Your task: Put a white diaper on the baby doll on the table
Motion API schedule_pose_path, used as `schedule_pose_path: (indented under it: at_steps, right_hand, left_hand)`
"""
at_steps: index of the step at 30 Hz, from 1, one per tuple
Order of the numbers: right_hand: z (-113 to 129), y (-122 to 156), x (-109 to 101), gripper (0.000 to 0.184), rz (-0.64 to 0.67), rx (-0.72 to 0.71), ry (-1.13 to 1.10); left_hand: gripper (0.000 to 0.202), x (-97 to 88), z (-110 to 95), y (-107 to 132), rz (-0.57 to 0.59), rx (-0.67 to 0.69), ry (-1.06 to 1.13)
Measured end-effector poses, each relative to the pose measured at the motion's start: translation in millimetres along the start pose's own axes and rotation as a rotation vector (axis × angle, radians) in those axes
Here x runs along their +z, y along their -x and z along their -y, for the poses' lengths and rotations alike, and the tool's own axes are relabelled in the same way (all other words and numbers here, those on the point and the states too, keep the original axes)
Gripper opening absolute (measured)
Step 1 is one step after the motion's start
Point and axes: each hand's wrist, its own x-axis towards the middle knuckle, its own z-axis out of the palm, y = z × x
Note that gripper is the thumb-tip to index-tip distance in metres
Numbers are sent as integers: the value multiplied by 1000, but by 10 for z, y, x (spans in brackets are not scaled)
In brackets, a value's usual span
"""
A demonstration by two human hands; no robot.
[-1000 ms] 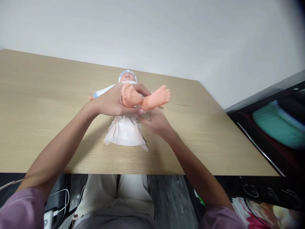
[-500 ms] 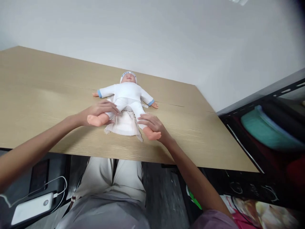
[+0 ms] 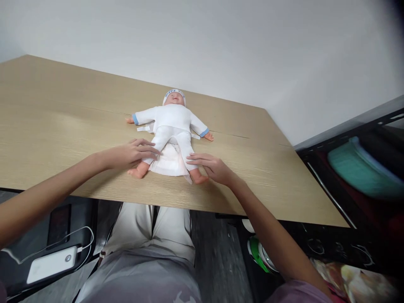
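A baby doll [image 3: 173,117] in a white suit with blue cuffs and a printed white cap lies on its back on the wooden table, arms spread. Beneath its hips and between its legs is an unfolded white diaper [image 3: 169,167], its side tabs showing near the waist. My left hand [image 3: 134,152] rests its extended fingers on the doll's leg at the left. Against the other leg lie the outstretched fingers of my right hand [image 3: 212,166]. Both hands are open, with the doll's bare feet resting close to the tabletop below them.
The table [image 3: 78,126] meets a pale wall behind. To the right stands a black rack with a teal item [image 3: 362,168]. At the lower left, a white power bank [image 3: 52,264] with a cable lies on a black surface. A green and white round object [image 3: 260,254] is below the table.
My hands have loosened from around the doll's lower legs, which have come down toward the table. The fingers now lie on top of the legs. The view has shifted slightly.
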Motion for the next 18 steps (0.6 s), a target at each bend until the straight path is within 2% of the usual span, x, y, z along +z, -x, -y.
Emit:
schedule_pose_path:
  at_steps: [3, 4, 6, 7, 9, 11, 14, 18]
  right_hand:
    - [194, -15, 61, 42, -14, 55, 58]
    - [277, -20, 123, 45, -25, 71, 124]
    - [426, -31, 293, 60, -53, 100, 275]
    - [477, -37, 385, 60, -70, 114, 339]
    - [517, -55, 538, 47, -109, 146, 418]
    - [486, -89, 612, 34, -160, 178, 437]
    - [389, -177, 562, 23, -240, 201, 383]
    - [311, -389, 350, 19, -363, 188, 193]
  left_hand:
    - [43, 40, -103, -36, -5, -49, -9]
    - [41, 81, -147, -50, -12, -70, -31]
    - [51, 188, -235, -77, -38, -117, -97]
    - [54, 245, -274, -91, -52, -140, -132]
    - [48, 338, -336, -120, -72, -177, -194]
    - [33, 378, -374, -150, -81, -199, -238]
    - [19, 327, -382, -204, -108, -215, -208]
    - [28, 120, -296, -323, -247, -343, 64]
